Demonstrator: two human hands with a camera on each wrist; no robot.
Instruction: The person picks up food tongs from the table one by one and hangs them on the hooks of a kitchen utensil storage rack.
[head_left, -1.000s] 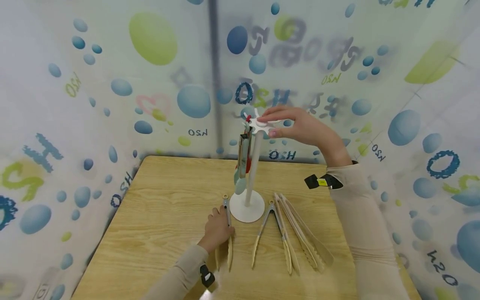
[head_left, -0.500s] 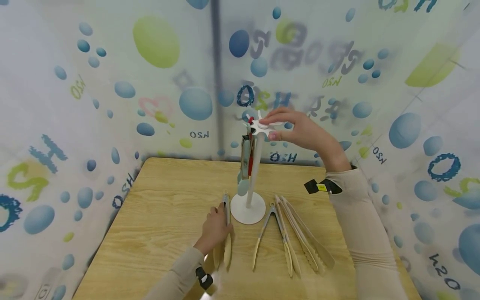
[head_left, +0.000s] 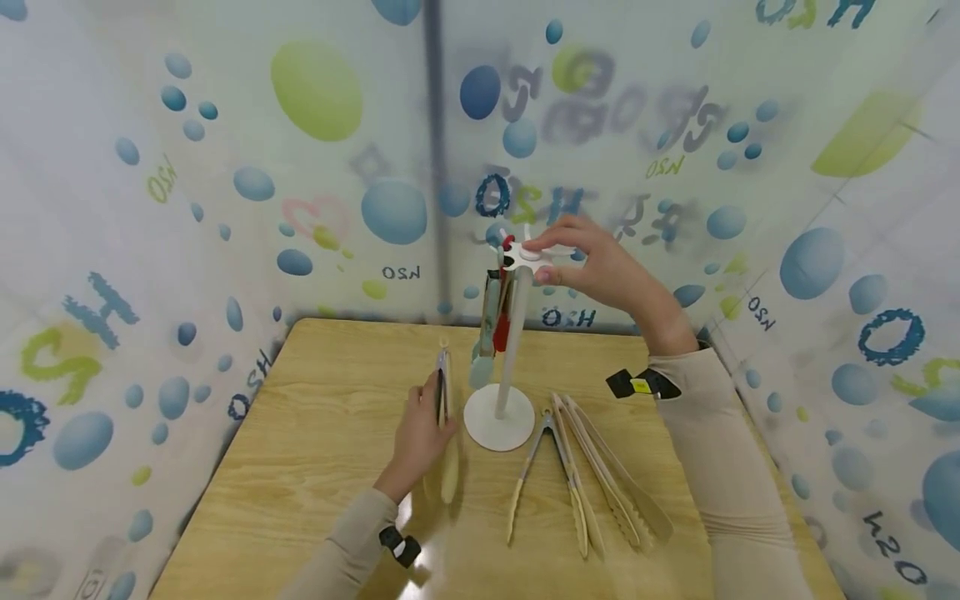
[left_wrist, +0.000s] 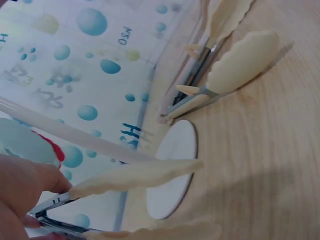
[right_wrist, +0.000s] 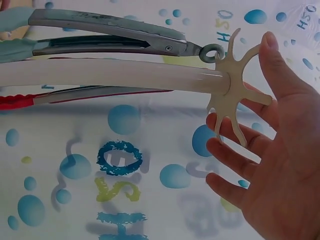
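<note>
My left hand (head_left: 422,433) grips cream-tipped metal tongs (head_left: 449,467), raised off the table to the left of a white stand. In the left wrist view their two cream tips (left_wrist: 145,176) stand apart, crossing in front of the stand's round base (left_wrist: 172,170). My right hand (head_left: 611,267) holds the hooked top (head_left: 525,254) of the utensil stand, thumb and fingers about its hooks. From the hooks hang tongs with pale green tips (right_wrist: 14,20) and tongs with red tips (right_wrist: 15,101), side by side along the white pole (right_wrist: 125,75).
On the wooden table (head_left: 337,383) right of the stand lie spread cream-tipped tongs (head_left: 547,425). Beside them are more long beige tongs (head_left: 600,467). A curtain printed with bubbles (head_left: 393,212) rises close behind the table and along both sides.
My left hand has lifted the cream-tipped tongs from the table, bringing them up and slightly away from me. My right hand stays on the stand's top.
</note>
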